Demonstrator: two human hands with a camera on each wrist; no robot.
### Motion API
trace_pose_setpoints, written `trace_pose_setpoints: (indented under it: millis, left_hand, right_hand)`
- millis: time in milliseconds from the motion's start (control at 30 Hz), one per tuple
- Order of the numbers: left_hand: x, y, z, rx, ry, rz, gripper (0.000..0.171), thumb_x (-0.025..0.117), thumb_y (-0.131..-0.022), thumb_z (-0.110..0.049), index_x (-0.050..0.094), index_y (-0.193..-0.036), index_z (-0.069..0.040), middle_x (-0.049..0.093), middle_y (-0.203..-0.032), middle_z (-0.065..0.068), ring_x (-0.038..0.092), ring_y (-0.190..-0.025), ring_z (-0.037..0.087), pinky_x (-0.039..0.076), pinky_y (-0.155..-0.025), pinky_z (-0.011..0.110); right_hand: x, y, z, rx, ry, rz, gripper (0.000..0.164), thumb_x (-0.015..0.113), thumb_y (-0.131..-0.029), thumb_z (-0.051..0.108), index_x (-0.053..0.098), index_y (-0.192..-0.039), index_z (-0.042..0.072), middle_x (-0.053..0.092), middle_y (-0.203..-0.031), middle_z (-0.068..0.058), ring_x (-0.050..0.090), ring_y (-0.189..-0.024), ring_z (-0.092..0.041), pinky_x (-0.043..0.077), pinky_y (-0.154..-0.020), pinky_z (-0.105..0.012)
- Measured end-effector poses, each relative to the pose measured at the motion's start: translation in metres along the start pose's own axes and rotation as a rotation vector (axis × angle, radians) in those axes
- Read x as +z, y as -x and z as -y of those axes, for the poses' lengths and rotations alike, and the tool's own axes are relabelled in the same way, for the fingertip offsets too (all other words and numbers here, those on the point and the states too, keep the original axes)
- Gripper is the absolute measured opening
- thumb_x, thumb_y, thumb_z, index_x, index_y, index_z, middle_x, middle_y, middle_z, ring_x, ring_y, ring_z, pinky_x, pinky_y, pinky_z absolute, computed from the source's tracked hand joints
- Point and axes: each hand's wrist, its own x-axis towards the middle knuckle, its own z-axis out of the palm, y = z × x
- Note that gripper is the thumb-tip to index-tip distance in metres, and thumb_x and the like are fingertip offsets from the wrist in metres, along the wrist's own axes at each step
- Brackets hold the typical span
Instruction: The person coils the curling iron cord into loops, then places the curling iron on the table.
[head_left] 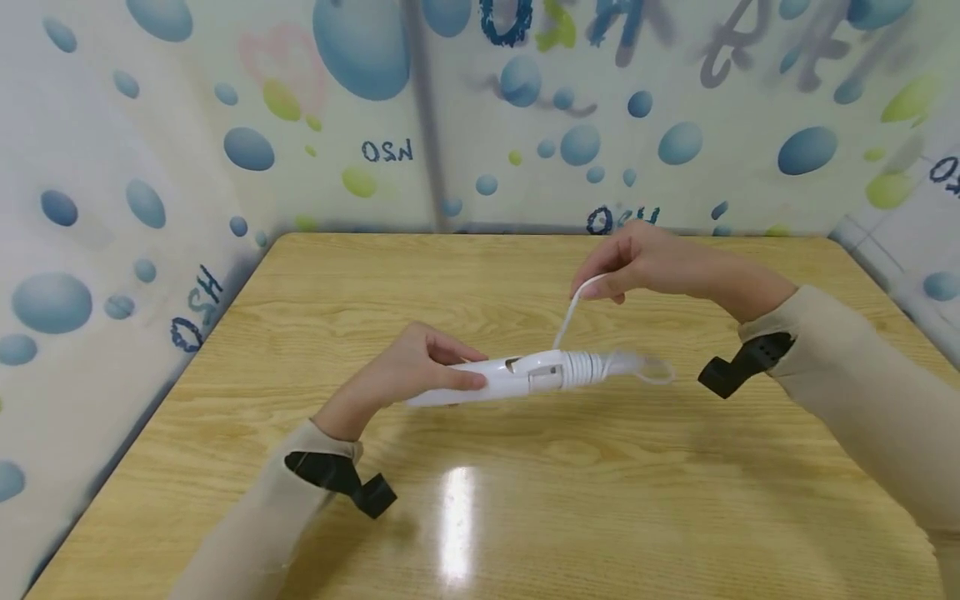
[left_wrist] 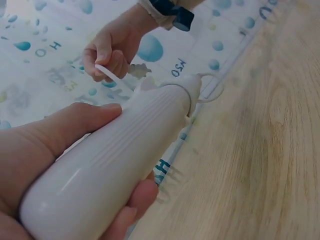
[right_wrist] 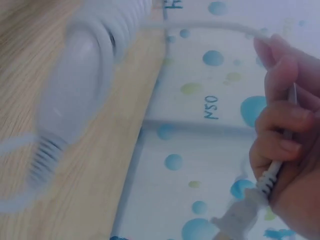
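Note:
My left hand [head_left: 408, 367] grips a long white corded appliance [head_left: 506, 380] by its smooth rounded end, thumb on top. Its exact kind is unclear. Several turns of the white power cord [head_left: 568, 321] are wound round the opposite end, where a small loop sticks out to the right. Above and to the right, my right hand [head_left: 648, 262] pinches the cord and holds a stretch of it up from the appliance. In the right wrist view its fingers curl round the cord, and the plug [right_wrist: 239, 214] hangs below the palm.
Beneath both hands is a wood-grain table [head_left: 600, 492], with a bright reflection near its front. A backdrop [head_left: 480, 142] printed with blue and green drops rises behind the far edge and at the sides. Wrist cameras sit on both beige sleeves.

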Motion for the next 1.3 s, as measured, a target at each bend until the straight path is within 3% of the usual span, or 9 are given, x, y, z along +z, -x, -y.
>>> trace_pose_setpoints:
  millis: [200,400,567,700,833,1000,1300]
  left_hand:
    - [-0.003,-0.002,0.004,-0.024,0.084,-0.141,0.037,0.078,-0.074,-0.022,0.070,-0.107,-0.007,0.069,-0.090,0.010,0.065,-0.074,0.021,0.052,-0.063,0.032]
    - [-0.002,-0.004,0.000,-0.030,0.205,-0.259,0.039,0.078,-0.074,-0.018,0.068,-0.109,-0.005,0.068,-0.096,0.014,0.066,-0.072,0.023,0.054,-0.063,0.035]
    - [-0.002,-0.005,-0.004,0.002,0.269,-0.341,0.038,0.078,-0.074,-0.017,0.069,-0.107,-0.002,0.068,-0.096,0.014,0.066,-0.073,0.022,0.054,-0.064,0.033]
    - [-0.005,-0.004,-0.005,0.053,0.355,-0.370,0.034,0.076,-0.075,-0.013,0.069,-0.107,-0.003,0.068,-0.094,0.013,0.066,-0.065,0.024,0.053,-0.060,0.032]
    - [-0.008,-0.001,-0.008,0.108,0.442,-0.361,0.025,0.074,-0.077,-0.008,0.073,-0.101,-0.011,0.068,-0.093,0.010,0.065,-0.061,0.025,0.053,-0.058,0.032]
    - [-0.006,0.004,-0.014,0.173,0.501,-0.287,0.020,0.071,-0.077,-0.002,0.076,-0.090,-0.017,0.068,-0.089,0.011,0.065,-0.060,0.027,0.054,-0.058,0.033]
    - [-0.001,0.009,-0.021,0.185,0.477,-0.129,0.030,0.068,-0.077,0.004,0.075,-0.088,-0.023,0.069,-0.089,0.010,0.066,-0.063,0.026,0.054,-0.062,0.036]
  right_hand:
    - [0.007,0.012,0.020,0.060,0.057,-0.013,0.018,0.063,-0.088,0.016,0.071,-0.102,0.007,0.059,-0.068,-0.009,0.047,-0.057,-0.021,0.040,-0.051,-0.029]
    - [0.019,0.026,0.031,0.092,0.075,-0.057,0.021,0.064,-0.088,0.020,0.071,-0.105,0.011,0.056,-0.063,-0.007,0.034,-0.046,-0.020,0.030,-0.042,-0.028]
    - [0.034,0.034,0.030,0.029,0.031,-0.142,0.022,0.062,-0.088,0.016,0.070,-0.109,0.011,0.056,-0.062,-0.006,0.028,-0.041,-0.016,0.027,-0.038,-0.029]
    - [0.046,0.038,0.020,-0.052,-0.061,-0.176,0.026,0.058,-0.090,0.008,0.066,-0.114,0.006,0.056,-0.064,-0.007,0.026,-0.041,-0.016,0.025,-0.035,-0.029]
    - [0.054,0.043,0.005,-0.086,-0.165,-0.197,0.028,0.056,-0.091,0.005,0.065,-0.117,0.010,0.057,-0.069,-0.007,0.035,-0.047,-0.017,0.030,-0.038,-0.029]
    - [0.060,0.047,-0.013,-0.132,-0.239,-0.167,0.034,0.055,-0.091,0.002,0.067,-0.115,0.023,0.063,-0.076,-0.005,0.052,-0.061,-0.017,0.046,-0.051,-0.027]
    - [0.064,0.038,-0.039,-0.295,-0.340,0.063,0.036,0.052,-0.091,-0.003,0.066,-0.115,0.018,0.066,-0.092,-0.004,0.058,-0.072,-0.016,0.052,-0.063,-0.031]
